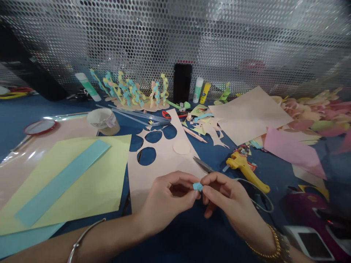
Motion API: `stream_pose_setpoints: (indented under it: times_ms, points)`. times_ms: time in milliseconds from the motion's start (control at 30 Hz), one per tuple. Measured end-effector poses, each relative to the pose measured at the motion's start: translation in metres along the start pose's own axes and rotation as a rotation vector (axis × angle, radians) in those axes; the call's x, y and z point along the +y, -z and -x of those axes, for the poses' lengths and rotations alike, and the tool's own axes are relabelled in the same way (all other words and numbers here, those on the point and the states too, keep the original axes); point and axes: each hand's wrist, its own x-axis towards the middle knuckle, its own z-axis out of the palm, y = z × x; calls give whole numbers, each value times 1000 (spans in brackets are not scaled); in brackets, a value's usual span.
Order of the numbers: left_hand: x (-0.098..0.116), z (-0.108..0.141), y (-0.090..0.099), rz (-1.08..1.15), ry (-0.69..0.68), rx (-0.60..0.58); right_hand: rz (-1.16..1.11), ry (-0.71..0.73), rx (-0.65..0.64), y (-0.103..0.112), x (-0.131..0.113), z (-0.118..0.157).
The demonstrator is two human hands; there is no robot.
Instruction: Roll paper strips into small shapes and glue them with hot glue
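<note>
A small folded blue paper piece is pinched between the fingertips of both hands at the lower middle. My left hand grips it from the left, thumb and forefinger pressed together. From the right, my right hand holds its other edge with thumb and forefinger. Under and beyond my hands lies a pale pink sheet with several round holes, and a cut-out pink circle rests on it. Grey scissor blades point out just behind my right hand.
Yellow-green paper with a blue strip lies left, near a paper cup. A yellow glue gun sits right, beyond a cable. Glue sticks, a phone and curled paper strips stand before the perforated metal panel.
</note>
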Motion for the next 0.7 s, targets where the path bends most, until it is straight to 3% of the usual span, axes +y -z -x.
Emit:
stream_pose_setpoints:
  times_ms: [700]
  points:
    - [3,1,-2,-12,-16,10,-77,-84,-3,1,3,-2]
